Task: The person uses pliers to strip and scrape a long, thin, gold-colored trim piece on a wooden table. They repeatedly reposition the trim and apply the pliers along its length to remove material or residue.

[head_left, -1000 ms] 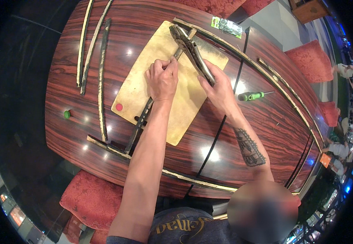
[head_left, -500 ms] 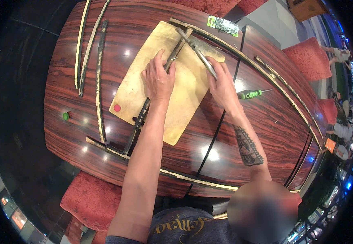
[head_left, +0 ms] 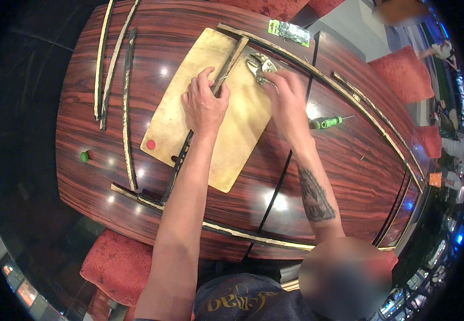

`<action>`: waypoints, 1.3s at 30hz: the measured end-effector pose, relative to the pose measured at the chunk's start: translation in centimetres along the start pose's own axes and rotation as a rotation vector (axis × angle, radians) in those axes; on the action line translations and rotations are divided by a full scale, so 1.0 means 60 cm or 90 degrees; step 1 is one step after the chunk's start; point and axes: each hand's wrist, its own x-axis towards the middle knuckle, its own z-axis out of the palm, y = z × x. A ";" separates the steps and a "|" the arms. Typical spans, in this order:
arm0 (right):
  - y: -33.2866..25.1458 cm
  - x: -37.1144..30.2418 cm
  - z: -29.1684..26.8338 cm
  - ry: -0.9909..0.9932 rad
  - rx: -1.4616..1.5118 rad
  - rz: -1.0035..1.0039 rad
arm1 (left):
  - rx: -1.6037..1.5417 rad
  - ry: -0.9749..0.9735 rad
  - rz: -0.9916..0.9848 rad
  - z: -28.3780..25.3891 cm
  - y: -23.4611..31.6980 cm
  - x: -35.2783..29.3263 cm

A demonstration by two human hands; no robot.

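A narrow dark wooden strip [head_left: 236,58] with a pale, worn upper end lies slantwise over the yellow cutting board [head_left: 242,144]. My left hand [head_left: 205,104] holds it against the board, thumb on one side and fingers on the other. Close to the thumb, a thin nail [head_left: 223,78] sticks out of the strip. Right of it, my right hand [head_left: 288,99] grips metal locking pliers [head_left: 262,67] above the board. Their jaws are apart and hold nothing; the handles are mostly hidden by my fingers.
More long strips [head_left: 128,107] lie on the glossy wooden table [head_left: 93,182], along its left, far and near sides. A green-handled screwdriver [head_left: 325,123] rests right of the board, a small green cap [head_left: 84,157] to the left. A packet [head_left: 289,33] lies far off. Red chairs [head_left: 117,262] surround the table.
The pliers have turned in my right hand from edge-on to showing their spread jaws, and have drawn back from the strip's upper end. My left hand stays on the strip.
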 end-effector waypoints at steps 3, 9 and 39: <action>-0.017 0.052 0.051 -0.087 0.047 -0.062 | -0.008 0.002 0.007 0.003 0.000 -0.002; -0.007 0.082 0.077 -0.235 -0.027 -0.138 | -0.019 0.007 0.001 0.002 -0.002 -0.001; 0.012 0.122 0.096 -0.286 0.090 -0.132 | -0.069 0.014 0.006 0.004 -0.003 0.000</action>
